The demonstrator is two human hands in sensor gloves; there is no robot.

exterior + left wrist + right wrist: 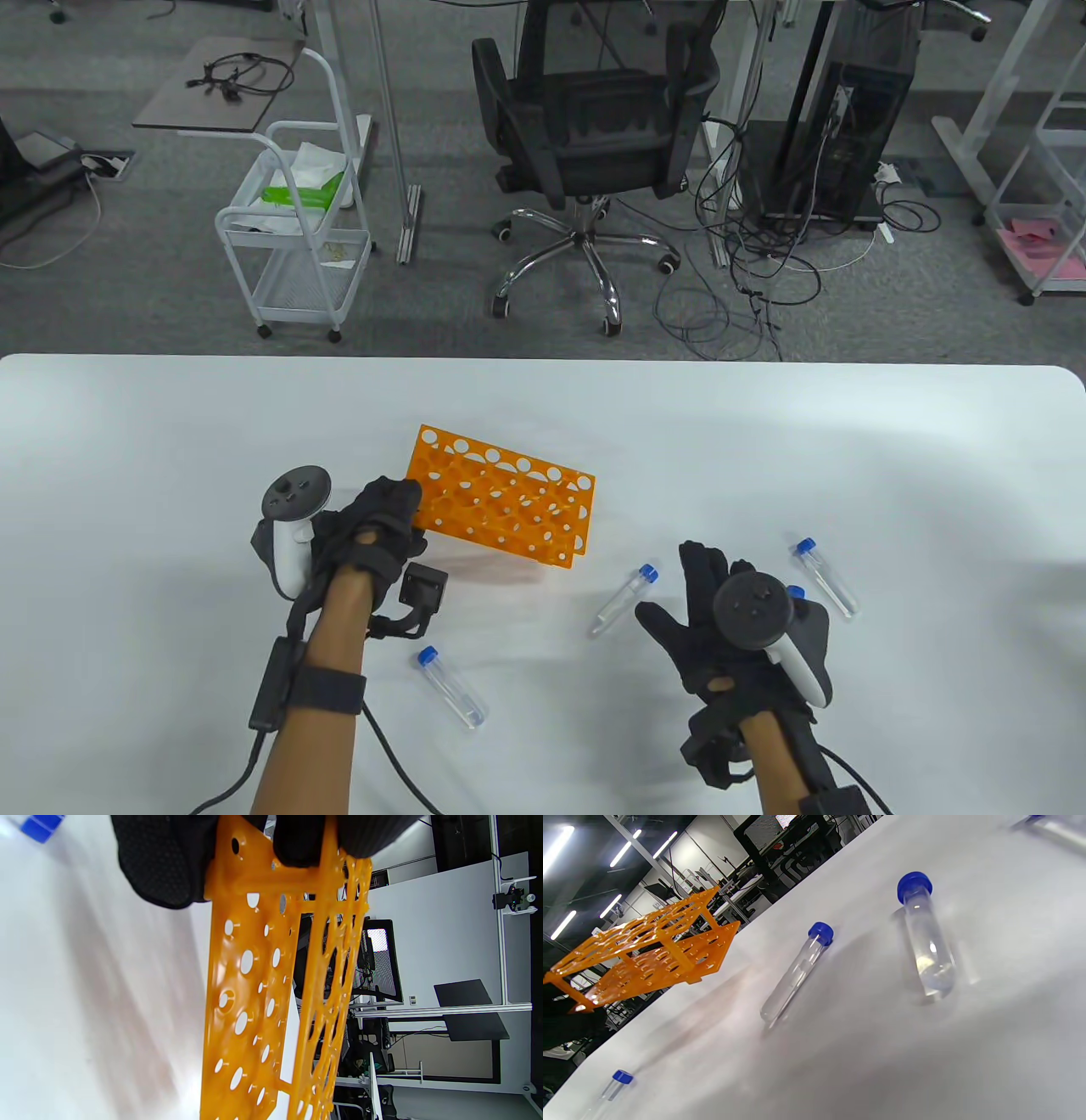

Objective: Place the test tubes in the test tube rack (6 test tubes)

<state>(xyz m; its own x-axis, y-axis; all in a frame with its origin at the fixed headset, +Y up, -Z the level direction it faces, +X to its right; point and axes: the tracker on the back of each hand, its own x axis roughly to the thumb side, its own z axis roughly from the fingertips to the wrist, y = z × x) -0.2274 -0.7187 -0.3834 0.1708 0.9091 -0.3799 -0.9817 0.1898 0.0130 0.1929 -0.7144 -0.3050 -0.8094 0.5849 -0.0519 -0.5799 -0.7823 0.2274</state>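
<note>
While left hand (373,531) grips, rack (501,505) tilts rightward.

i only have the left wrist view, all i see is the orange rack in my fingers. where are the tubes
Observer: In the table view, one blue-capped tube lies just right of your left forearm, near the table's front edge.
Operator: any closer to the right hand
Observer: Yes, another tube lies just left of the right hand, and a third tube lies to its right.
Operator: is the right hand holding one
Observer: It does not seem so; it is spread flat with nothing seen in its fingers, though a blue cap peeks out beside its tracker.
</note>
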